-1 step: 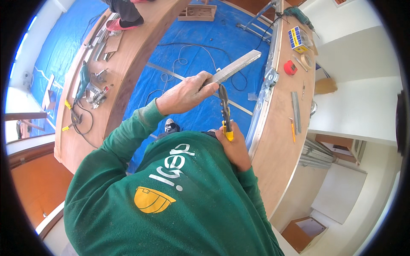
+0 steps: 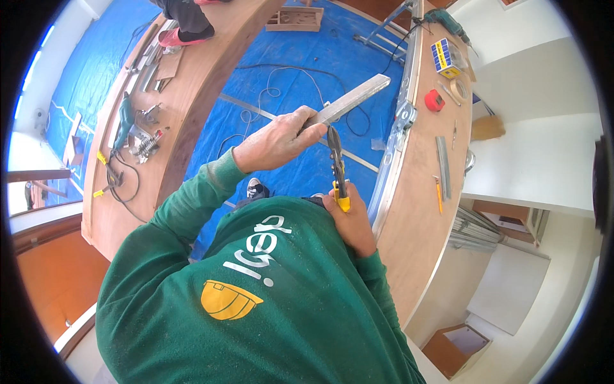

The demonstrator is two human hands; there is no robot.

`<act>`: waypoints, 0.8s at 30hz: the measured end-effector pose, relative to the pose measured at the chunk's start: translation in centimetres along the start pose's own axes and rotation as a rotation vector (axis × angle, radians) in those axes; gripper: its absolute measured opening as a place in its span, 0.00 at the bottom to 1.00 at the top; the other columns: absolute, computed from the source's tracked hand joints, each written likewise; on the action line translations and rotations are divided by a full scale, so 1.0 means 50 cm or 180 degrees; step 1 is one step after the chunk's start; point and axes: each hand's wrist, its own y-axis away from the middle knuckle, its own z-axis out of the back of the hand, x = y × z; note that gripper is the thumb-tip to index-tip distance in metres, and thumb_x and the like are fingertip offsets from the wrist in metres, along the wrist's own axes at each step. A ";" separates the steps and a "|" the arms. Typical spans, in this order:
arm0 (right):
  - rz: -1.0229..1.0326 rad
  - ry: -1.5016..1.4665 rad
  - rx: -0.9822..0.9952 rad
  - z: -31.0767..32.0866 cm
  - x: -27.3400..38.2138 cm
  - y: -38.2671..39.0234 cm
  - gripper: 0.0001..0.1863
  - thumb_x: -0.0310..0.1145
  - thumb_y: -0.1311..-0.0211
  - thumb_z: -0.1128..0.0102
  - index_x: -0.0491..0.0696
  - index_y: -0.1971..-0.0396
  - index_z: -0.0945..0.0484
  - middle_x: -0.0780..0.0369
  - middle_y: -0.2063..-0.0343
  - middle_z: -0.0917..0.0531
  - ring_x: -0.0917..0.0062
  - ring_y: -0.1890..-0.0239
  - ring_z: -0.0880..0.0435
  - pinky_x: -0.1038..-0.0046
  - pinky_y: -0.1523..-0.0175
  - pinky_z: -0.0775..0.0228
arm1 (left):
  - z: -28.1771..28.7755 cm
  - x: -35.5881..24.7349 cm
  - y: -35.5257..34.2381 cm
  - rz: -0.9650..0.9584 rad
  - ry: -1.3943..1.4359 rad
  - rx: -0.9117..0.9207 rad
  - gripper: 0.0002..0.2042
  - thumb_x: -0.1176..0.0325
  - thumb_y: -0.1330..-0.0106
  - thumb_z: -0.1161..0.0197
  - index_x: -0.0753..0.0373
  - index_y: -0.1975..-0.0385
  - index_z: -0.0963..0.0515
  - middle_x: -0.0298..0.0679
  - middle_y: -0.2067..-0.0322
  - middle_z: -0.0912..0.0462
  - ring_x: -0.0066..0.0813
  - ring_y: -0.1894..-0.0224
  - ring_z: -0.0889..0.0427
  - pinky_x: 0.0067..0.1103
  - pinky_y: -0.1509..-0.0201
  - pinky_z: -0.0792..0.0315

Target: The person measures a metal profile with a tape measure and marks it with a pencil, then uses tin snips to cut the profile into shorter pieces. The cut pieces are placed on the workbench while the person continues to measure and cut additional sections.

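My left hand (image 2: 275, 142) is wrapped round the near end of a short grey metal profile (image 2: 355, 100), which slants up and to the right over the blue sheet. In my right hand (image 2: 353, 216) is a pair of tin snips (image 2: 338, 163) with black and yellow handles, blades pointing up. The blade tips meet the lower edge of the profile just beside my left fingers. Whether the blades have metal between them I cannot make out.
On the right board lie a red tape measure (image 2: 434, 100), a tape roll (image 2: 458, 88), metal strips (image 2: 443, 168), an orange-yellow pencil-like tool (image 2: 438, 194) and a drill (image 2: 446, 22). Another drill (image 2: 125, 120) rests on the left board, where a person's red shoe (image 2: 173, 38) shows. Cables (image 2: 275, 89) cross the floor sheet.
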 end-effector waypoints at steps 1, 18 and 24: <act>-0.0023 -0.0008 0.0013 0.003 0.004 0.002 0.24 0.44 0.23 0.26 0.42 0.42 0.21 0.57 0.58 0.15 0.67 0.55 0.14 0.63 0.45 0.22 | -0.005 0.001 0.002 -0.0105 0.0010 -0.0087 0.25 0.48 0.11 0.43 0.72 0.43 0.21 0.56 0.60 0.11 0.54 0.58 0.10 0.43 0.50 0.19; 0.0046 0.0094 -0.0164 -0.005 0.016 0.002 0.24 0.48 0.19 0.28 0.43 0.42 0.23 0.54 0.59 0.15 0.63 0.56 0.13 0.59 0.47 0.21 | -0.003 -0.032 -0.026 0.0125 -0.0217 0.0144 0.21 0.52 0.15 0.37 0.70 0.47 0.20 0.55 0.64 0.14 0.53 0.61 0.12 0.42 0.54 0.21; 0.0105 0.0171 -0.0256 -0.005 0.024 0.006 0.22 0.45 0.20 0.28 0.42 0.45 0.23 0.53 0.61 0.13 0.61 0.58 0.12 0.58 0.50 0.21 | -0.004 -0.036 -0.023 0.0096 -0.0242 0.0129 0.21 0.53 0.16 0.36 0.70 0.49 0.20 0.54 0.65 0.14 0.52 0.63 0.12 0.41 0.55 0.21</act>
